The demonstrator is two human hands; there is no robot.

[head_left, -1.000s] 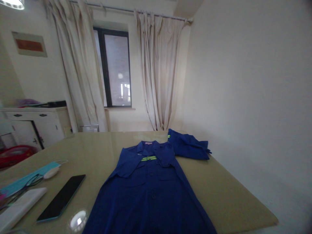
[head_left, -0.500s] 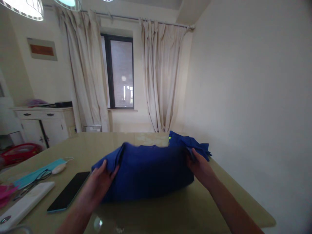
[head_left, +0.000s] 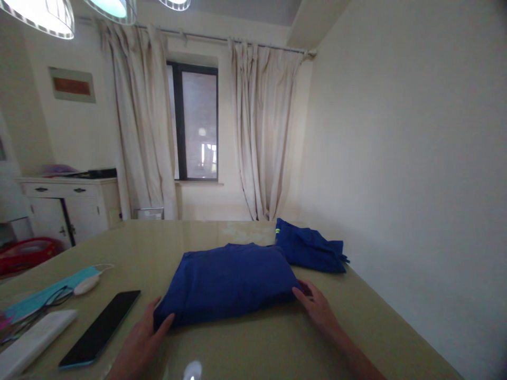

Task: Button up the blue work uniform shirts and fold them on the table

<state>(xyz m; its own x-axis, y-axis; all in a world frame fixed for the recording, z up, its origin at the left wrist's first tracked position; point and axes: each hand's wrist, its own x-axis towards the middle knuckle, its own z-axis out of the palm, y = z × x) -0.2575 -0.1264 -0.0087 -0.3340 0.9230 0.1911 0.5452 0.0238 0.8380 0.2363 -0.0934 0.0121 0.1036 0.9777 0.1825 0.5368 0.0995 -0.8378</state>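
Note:
A folded dark blue garment (head_left: 233, 282) lies on the table in front of me, with what looks like a neckline at its far edge. My left hand (head_left: 144, 335) holds its near left corner, thumb on top and the fingers tucked behind the side. At the near right corner, my right hand (head_left: 317, 309) grips the cloth between thumb and fingers. Some of its fingertips are hidden behind the fabric. A second blue garment (head_left: 311, 248), with small yellow-green stripes, lies folded just beyond the first one on the right.
On the glossy table (head_left: 245, 351), a black phone (head_left: 103, 327), a white slab-shaped object (head_left: 37, 343), a light blue face mask (head_left: 51, 293) and a white mouse-shaped object (head_left: 87, 284) lie to the left. A wall (head_left: 407, 184) runs along the right side.
The garment has come down flat onto the table, its raised near part lowered towards me. Both hands have moved down to its near corners, still on the cloth.

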